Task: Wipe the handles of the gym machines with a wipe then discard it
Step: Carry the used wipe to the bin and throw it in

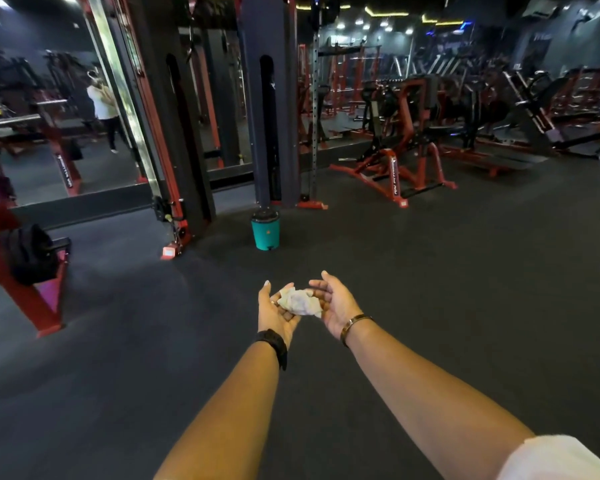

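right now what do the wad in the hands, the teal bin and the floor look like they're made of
Wipe: thin soft paper or nonwoven cloth, crumpled, matte white.
Teal bin: probably plastic, smooth with a slight sheen; its dark lid looks glossy.
Floor: likely rubber matting, dark, matte and finely speckled.

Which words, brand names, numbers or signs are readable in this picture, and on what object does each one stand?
None can be read with certainty.
White lettering on the red leg of the plate-loaded machine: turned sideways and blurred, not readable.
White lettering on the red frame leg in the mirror: too blurred.
Small orange mark on the teal bin: a symbol, no text.
Black watch, bracelet and crumpled wipe: no visible text.
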Tool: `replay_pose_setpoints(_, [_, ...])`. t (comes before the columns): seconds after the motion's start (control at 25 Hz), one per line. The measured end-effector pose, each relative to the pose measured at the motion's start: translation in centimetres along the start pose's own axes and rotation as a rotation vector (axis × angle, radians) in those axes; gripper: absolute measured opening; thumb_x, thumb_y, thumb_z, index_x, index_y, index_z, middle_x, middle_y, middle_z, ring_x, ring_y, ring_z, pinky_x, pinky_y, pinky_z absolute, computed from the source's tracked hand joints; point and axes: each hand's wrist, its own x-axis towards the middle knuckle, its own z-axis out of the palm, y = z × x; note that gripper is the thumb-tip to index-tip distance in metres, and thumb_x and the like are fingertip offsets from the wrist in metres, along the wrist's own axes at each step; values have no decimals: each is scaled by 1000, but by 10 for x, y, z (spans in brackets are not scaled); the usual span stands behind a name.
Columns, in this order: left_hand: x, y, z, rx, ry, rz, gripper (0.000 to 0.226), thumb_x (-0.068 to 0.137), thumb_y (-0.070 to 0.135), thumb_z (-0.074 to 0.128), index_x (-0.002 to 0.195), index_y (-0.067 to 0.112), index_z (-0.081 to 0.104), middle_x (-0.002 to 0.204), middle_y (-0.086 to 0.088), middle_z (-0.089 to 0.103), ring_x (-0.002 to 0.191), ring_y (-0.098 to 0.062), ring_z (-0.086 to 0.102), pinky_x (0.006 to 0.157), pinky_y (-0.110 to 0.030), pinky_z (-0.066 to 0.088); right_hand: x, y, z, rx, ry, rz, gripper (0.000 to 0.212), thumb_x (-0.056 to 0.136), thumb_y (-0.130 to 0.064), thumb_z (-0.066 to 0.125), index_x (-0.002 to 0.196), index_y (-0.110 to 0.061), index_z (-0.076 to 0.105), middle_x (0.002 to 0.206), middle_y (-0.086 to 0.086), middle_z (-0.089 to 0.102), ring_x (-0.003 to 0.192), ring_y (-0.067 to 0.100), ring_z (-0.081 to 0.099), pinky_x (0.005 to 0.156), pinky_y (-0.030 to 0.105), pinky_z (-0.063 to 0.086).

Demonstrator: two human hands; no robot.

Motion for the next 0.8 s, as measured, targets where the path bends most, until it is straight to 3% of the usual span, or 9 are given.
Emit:
replay_pose_setpoints(0.2, [148, 50, 69, 5, 11, 39, 55, 90, 58, 47, 106, 10, 68, 103, -15, 71, 96, -28, 68, 72, -36, 57, 159, -81, 21, -28, -40, 27, 36, 91, -43, 55, 99, -10, 66, 79, 6, 73, 72, 19, 72, 55, 27, 54])
replay_pose_setpoints(0.36, [256, 84, 94, -17, 46, 47, 53, 90, 58, 46, 102, 12, 69, 102, -15, 71, 95, -28, 68, 73, -36, 56, 276, -114, 43, -40, -64, 55, 36, 90, -44, 57, 98, -10, 66, 79, 6, 74, 74, 20, 72, 56, 28, 54])
replay_pose_setpoints(0.64, [479, 156, 133, -61, 50, 55, 53, 93, 56, 43, 108, 9, 64, 113, -18, 66, 106, -31, 64, 90, -40, 52, 512, -163, 96, -23, -87, 79, 36, 91, -43, 55, 98, -9, 65, 75, 5, 74, 69, 18, 72, 52, 25, 53])
replay_pose_setpoints(0.8, [607, 213, 163, -29, 27, 51, 54, 94, 54, 41, 107, 6, 62, 119, -20, 63, 111, -33, 61, 92, -40, 50, 638, -206, 136, -26, -93, 78, 39, 92, -45, 54, 104, -8, 63, 78, 5, 74, 72, 18, 72, 52, 25, 54])
